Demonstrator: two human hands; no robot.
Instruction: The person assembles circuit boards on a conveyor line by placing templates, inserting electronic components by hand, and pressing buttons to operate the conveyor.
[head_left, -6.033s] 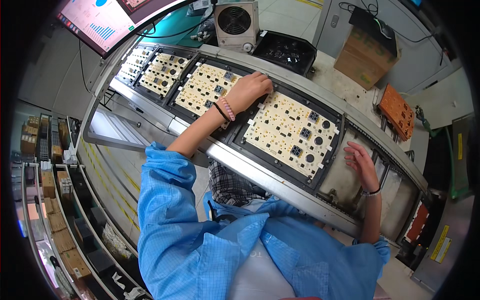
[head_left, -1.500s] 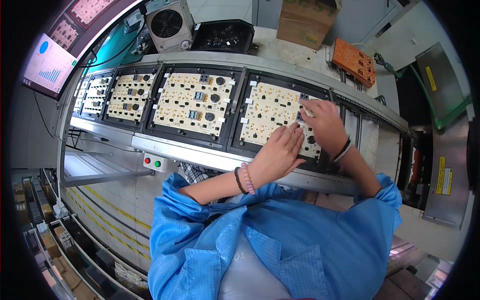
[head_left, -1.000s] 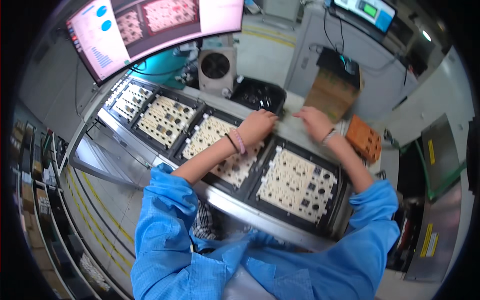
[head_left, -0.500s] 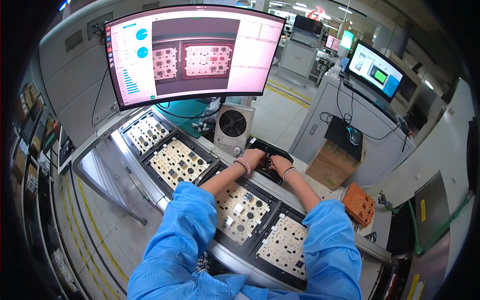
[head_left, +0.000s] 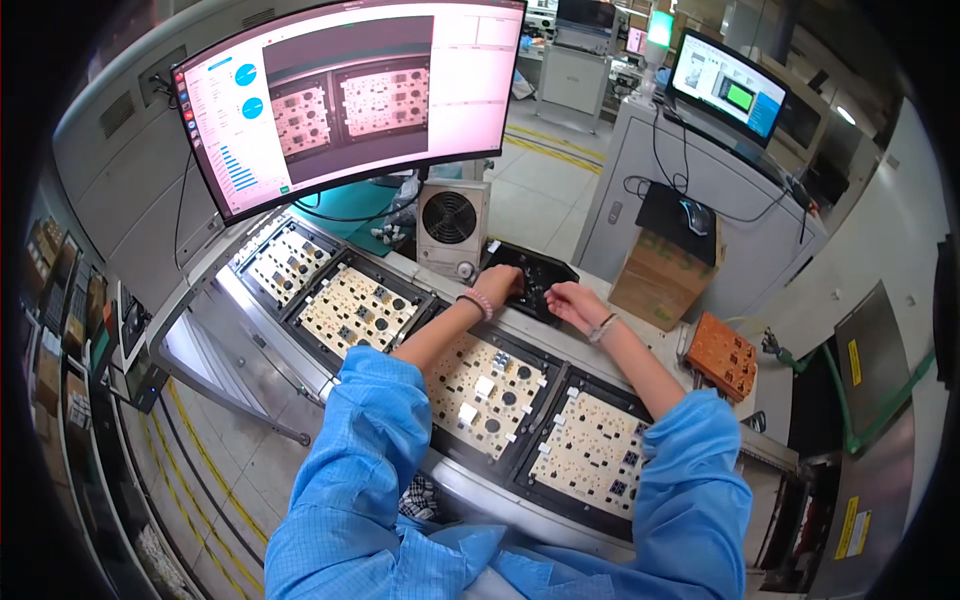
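Cream boards (head_left: 585, 452), black tray (head_left: 550, 263), checked blue sleeves (head_left: 372, 425)

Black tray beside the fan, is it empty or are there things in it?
Not empty: small pieces show inside the black tray, near the left hand.

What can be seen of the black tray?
The black tray looks plastic, open-topped and upright, with raised walls, a white patch on its far left corner and small pieces inside. It sits between the fan and the cardboard box. The left hand reaches into it; the right hand is at its near edge, contact unclear.
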